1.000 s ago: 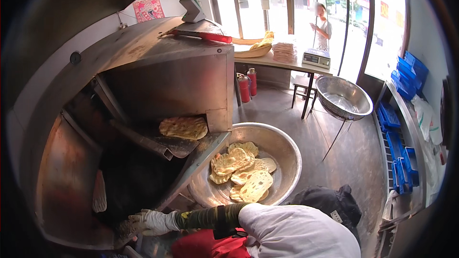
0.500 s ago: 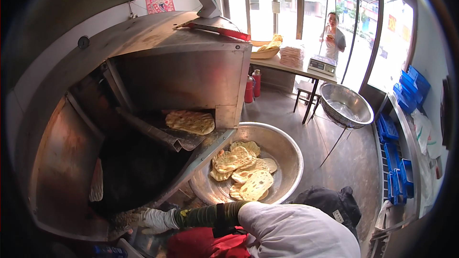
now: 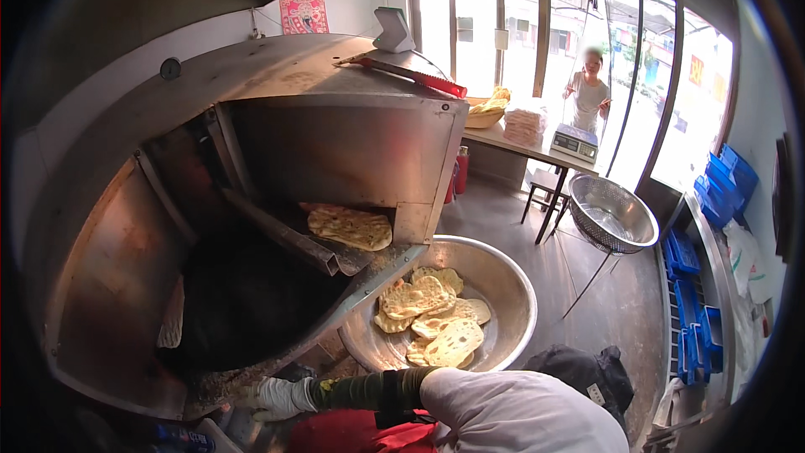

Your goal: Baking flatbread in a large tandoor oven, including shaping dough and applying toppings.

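My right arm, in a white sleeve with a dark green sleeve cover, reaches across the lower edge to the left. My right hand (image 3: 281, 398), in a white glove, is down by the front edge of a metal oven (image 3: 348, 147); its fingers are too dim and blurred to read. My left hand does not show. One flatbread (image 3: 350, 226) lies on a ledge inside the oven, beside an angled metal channel (image 3: 281, 231). Another elongated pale piece (image 3: 171, 319) stands at the left of the dark oven opening. Several flatbreads (image 3: 453, 342) are piled in a large metal basin (image 3: 513, 319).
A perforated metal bowl (image 3: 616, 211) rests on a stand. Behind it, a table (image 3: 537, 151) bears a scale (image 3: 575, 143), stacked bags and a bread basket. A person (image 3: 589, 96) stands beyond. Blue crates (image 3: 689, 310) line the right. Black cloth (image 3: 579, 373) lies beside my arm.
The view has shifted slightly, so the room sits lower and farther right. My right hand stays near the oven edge. The person beyond the table has moved their hands apart.
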Demonstrator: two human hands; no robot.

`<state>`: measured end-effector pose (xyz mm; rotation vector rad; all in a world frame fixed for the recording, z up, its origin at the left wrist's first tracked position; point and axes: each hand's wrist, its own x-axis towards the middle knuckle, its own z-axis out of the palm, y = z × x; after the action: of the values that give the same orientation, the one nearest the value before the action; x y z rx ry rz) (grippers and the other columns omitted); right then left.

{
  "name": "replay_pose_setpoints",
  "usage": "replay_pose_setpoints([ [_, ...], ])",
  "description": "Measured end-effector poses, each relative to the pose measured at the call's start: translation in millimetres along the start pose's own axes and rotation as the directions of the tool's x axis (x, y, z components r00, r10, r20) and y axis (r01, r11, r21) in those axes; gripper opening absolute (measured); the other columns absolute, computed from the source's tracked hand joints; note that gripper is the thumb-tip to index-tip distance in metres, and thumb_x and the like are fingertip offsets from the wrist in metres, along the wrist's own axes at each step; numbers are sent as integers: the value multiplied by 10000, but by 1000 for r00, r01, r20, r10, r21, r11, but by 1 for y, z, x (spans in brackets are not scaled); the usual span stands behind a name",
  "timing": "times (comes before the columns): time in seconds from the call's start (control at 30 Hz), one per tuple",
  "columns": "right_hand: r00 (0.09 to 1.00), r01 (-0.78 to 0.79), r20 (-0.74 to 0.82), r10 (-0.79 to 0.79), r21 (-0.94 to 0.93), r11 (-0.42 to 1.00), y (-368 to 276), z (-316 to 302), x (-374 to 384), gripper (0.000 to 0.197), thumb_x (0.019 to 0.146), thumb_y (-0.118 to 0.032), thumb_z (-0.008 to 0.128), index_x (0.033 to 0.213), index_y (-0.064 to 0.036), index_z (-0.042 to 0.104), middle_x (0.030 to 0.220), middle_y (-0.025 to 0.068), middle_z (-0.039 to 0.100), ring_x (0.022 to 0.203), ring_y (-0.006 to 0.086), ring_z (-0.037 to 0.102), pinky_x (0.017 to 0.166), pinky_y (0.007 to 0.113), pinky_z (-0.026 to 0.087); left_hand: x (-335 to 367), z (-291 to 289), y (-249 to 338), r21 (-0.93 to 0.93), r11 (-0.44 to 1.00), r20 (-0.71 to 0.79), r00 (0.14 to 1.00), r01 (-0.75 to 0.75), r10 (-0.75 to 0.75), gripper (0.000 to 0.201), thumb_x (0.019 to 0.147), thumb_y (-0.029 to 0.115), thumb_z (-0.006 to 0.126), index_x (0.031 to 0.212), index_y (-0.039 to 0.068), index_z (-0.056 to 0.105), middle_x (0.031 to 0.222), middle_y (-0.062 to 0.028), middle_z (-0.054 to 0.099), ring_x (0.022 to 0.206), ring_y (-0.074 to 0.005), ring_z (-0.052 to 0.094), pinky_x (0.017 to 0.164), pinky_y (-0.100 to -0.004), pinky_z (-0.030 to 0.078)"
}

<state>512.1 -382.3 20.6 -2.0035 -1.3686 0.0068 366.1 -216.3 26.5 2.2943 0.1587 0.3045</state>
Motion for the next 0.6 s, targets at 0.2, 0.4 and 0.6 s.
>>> replay_pose_setpoints([
  [0.2, 990, 104, -94, -102, 16, 994, -7, -6, 7, 496, 741, -253, 594, 1175, -23, 527, 1128, 200, 551, 989, 362, 566, 839, 423, 466, -12, -16, -2, -17, 999, -56, 998, 28, -29, 400, 912, 213, 487, 1279, 53, 478, 1148, -105, 582, 1059, -260, 556, 908, -357, 457],
  [0.4, 901, 307, -259, -347, -184, 934, 7, 32, 18, 505, 749, -261, 605, 1202, -56, 519, 1125, 187, 568, 1009, 319, 581, 837, 397, 475, -83, -101, -44, -88, 979, -343, 918, 182, -201, 404, 914, 218, 488, 1284, 55, 475, 1149, -100, 582, 1060, -258, 554, 910, -355, 456],
  [0.6, 939, 344, 60, -339, -218, 913, 10, 24, 23, 451, 870, -252, 570, 1269, -62, 482, 1331, 153, 450, 1246, 336, 413, 1019, 422, 362, -185, -189, -73, -327, 923, -609, 702, 201, -369, 408, 917, 224, 489, 1288, 56, 473, 1149, -95, 583, 1061, -256, 553, 912, -354, 455],
])
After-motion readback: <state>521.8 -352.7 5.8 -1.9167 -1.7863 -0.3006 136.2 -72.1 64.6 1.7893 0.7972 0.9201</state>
